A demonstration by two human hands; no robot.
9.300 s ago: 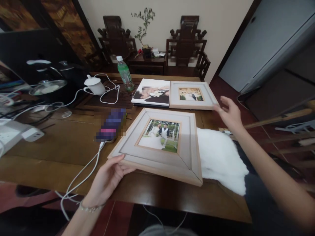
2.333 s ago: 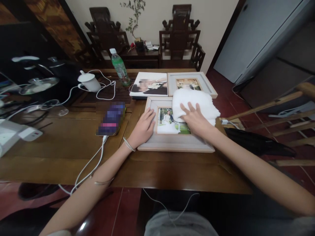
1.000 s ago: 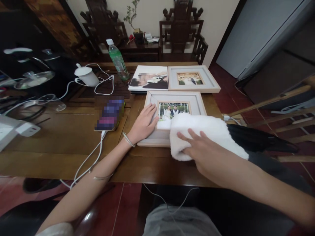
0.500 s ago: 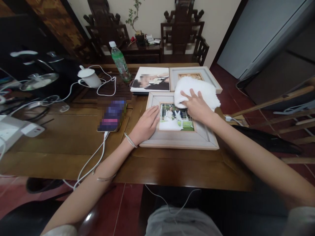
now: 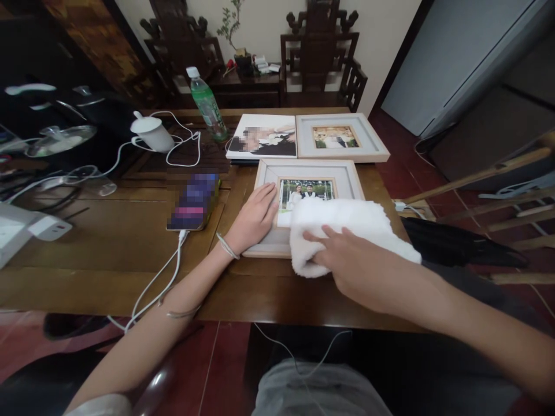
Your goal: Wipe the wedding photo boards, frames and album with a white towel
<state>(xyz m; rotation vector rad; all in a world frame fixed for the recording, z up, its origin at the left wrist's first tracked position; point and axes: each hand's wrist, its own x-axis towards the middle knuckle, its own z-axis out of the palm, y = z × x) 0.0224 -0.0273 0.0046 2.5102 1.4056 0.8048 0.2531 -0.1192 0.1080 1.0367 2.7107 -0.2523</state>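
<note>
My left hand [image 5: 255,218] lies flat on the left border of a light-coloured picture frame [image 5: 347,174], its fingers stretched out. The frame lies on the table and holds a photo of two people outdoors. My right hand [image 5: 358,266] grips a folded white towel [image 5: 353,218], pressed down over the frame's lower right part and hanging past its front edge. The towel hides that corner and the lower part of the photo. Behind it lie a second framed photo [image 5: 368,136] and, to its left, a photo panel [image 5: 255,130].
A phone [image 5: 194,201] on a white cable lies left of the frame. A green-labelled bottle [image 5: 208,110] and a white lidded cup [image 5: 152,133] stand farther back. A power strip [image 5: 17,231] and a pot [image 5: 65,141] are at far left. Wooden chairs [image 5: 318,52] stand beyond the table.
My right hand has drawn the towel from the frame's upper right towards me, to its front edge. The rear framed photo is now uncovered. My left hand has stayed on the frame.
</note>
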